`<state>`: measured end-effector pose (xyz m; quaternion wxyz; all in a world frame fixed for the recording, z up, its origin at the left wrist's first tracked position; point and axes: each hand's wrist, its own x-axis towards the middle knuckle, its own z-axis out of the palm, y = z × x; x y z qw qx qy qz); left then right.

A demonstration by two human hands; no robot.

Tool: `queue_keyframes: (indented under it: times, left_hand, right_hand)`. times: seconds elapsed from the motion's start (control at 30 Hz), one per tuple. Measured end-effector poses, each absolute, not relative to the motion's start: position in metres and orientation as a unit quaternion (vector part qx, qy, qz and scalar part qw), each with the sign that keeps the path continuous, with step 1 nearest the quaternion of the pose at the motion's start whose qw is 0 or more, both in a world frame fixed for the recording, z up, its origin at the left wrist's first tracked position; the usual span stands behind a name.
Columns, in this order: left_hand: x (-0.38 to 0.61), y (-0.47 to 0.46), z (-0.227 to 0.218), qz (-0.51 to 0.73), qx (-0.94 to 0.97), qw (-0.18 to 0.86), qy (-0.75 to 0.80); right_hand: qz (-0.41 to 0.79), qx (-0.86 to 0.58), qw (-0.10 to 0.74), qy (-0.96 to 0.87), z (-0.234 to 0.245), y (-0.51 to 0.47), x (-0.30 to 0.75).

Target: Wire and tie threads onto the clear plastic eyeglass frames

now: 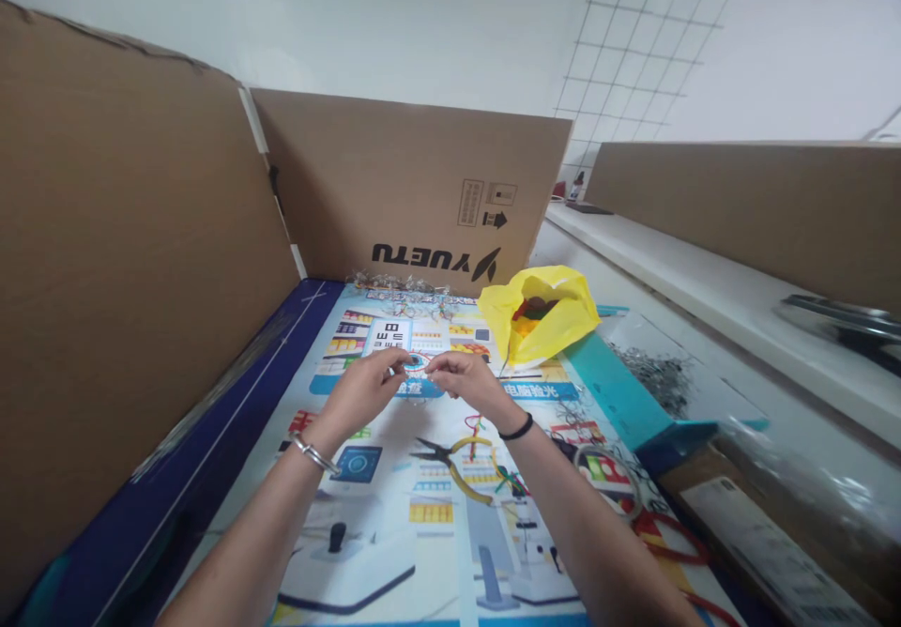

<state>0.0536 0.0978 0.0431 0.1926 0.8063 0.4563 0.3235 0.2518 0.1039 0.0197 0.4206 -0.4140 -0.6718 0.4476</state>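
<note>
My left hand (370,385) and my right hand (461,378) are raised together over the printed poster (394,477) that covers the table. Both pinch a small thin piece, maybe wire, between their fingertips; it is too small to name. A metal bracelet sits on my left wrist and a black band on my right. Below the hands lie yellow-handled pliers (457,467) on the poster.
A yellow plastic bag (542,313) with colourful bits stands at the right back. Small clear pieces (401,289) lie along the cardboard wall (408,176). Cardboard (127,270) also stands at the left. A heap of metal bits (654,374) and red rings (668,538) lie at the right.
</note>
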Motion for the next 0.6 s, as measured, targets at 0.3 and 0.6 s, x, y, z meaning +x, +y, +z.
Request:
queue_keyframes:
  times: [0.3, 0.6]
  left_hand:
    - [0.055, 0.103, 0.035, 0.340, 0.782, 0.275, 0.443]
    - [0.056, 0.105, 0.026, 0.311, 0.758, 0.353, 0.452]
  right_hand:
    - [0.512, -0.382, 0.472, -0.607, 0.007, 0.107, 0.250]
    - [0.498, -0.411, 0.464, -0.606, -0.006, 0.114, 0.256]
